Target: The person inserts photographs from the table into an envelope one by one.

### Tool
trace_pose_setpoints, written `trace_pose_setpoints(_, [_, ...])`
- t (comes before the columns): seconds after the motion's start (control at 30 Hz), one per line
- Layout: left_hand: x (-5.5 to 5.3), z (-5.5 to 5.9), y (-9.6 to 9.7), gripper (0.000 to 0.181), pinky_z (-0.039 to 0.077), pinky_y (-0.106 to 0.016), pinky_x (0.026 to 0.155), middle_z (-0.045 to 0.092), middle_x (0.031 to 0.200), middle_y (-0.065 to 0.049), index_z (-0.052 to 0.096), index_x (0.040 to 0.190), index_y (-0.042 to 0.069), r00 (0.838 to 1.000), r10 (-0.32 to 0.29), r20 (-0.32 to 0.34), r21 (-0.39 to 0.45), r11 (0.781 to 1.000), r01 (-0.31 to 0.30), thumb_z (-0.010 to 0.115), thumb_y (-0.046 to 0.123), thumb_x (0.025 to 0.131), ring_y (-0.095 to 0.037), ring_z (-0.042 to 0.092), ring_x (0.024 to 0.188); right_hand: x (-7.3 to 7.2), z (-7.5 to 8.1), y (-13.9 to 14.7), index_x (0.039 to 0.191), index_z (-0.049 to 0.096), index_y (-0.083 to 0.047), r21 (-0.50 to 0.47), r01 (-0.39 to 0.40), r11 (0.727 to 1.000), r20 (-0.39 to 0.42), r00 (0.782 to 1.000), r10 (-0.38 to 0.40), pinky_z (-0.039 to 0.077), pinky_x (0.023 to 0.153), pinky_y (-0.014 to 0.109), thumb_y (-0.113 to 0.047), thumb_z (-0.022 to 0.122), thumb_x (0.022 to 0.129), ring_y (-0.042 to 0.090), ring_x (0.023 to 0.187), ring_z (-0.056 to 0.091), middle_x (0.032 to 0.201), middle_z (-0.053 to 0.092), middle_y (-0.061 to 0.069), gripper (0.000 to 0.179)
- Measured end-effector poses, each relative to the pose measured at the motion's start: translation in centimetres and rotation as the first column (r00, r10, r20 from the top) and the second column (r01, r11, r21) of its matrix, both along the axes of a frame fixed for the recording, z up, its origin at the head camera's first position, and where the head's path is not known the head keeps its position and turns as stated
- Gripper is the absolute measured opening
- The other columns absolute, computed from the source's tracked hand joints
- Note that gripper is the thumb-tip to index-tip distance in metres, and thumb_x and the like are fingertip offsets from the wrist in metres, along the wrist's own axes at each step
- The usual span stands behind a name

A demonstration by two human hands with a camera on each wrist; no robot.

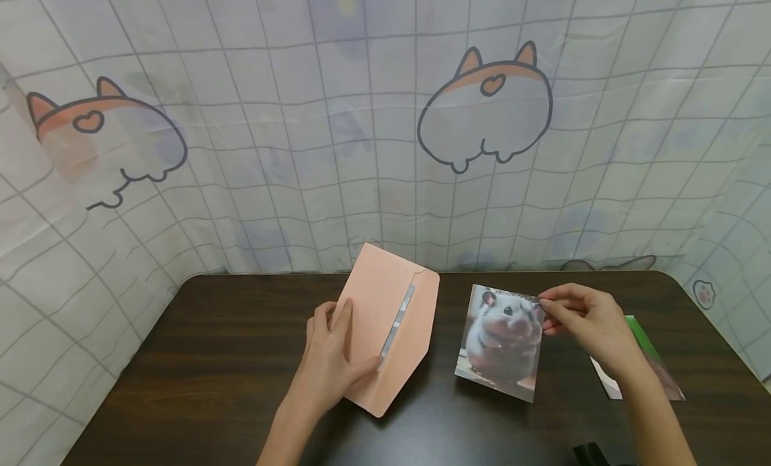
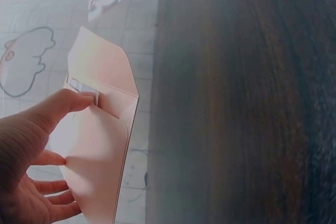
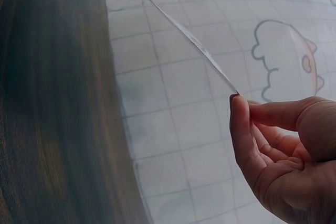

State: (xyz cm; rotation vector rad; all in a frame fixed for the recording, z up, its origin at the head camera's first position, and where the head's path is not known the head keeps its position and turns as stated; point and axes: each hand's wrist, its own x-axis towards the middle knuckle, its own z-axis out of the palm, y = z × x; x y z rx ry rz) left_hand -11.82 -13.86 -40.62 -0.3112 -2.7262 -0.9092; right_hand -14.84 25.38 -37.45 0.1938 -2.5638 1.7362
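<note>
A pink envelope (image 1: 379, 319) with its flap unfolded is held up, tilted, by my left hand (image 1: 328, 359). The thumb lies at the envelope's opening, where a strip of a pale card (image 1: 397, 322) shows inside; the left wrist view has the thumb on that card's edge (image 2: 86, 90). Between thumb and fingertips, my right hand (image 1: 587, 322) pinches the upper right corner of a photo card with a hamster picture (image 1: 506, 342). That card hangs to the right of the envelope, apart from it, and appears edge-on (image 3: 194, 43) in the right wrist view.
Partly behind my right forearm, another picture card (image 1: 647, 352) with green on it lies on the dark wood table (image 1: 229, 359). A small black object (image 1: 590, 454) is at the near edge of view. A white gridded curtain (image 1: 301, 151) hangs behind the table.
</note>
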Motion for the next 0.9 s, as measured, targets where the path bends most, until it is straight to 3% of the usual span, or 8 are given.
trace_pose_setpoints(0.47, [-0.1,-0.6,0.2,0.095,0.054,-0.055,0.097,0.041,0.143,-0.028,0.046,0.154,-0.007,0.999,0.005,-0.047,-0.046,0.999,-0.008,0.094,0.021,0.077,-0.048,0.042,0.129,0.3,0.5,-0.5,0.119,0.061,0.020,-0.075,-0.042,0.996,-0.022,0.999,0.040,0.062,0.068,0.029,0.000,0.061,0.104,0.012,0.072,0.072,0.089,0.075,-0.008,0.025])
trace_pose_setpoints(0.9, [-0.1,-0.8,0.6,0.095,0.055,-0.054,0.096,0.040,0.144,-0.029,0.045,0.154,-0.008,0.998,-0.005,-0.056,-0.079,0.997,0.001,0.094,0.023,0.078,-0.048,0.041,0.130,0.5,1.1,-2.2,0.119,0.064,0.016,-0.031,-0.064,0.997,0.013,0.998,0.064,0.063,0.070,0.032,-0.004,0.063,0.104,0.012,0.073,0.073,0.089,0.075,0.000,0.025])
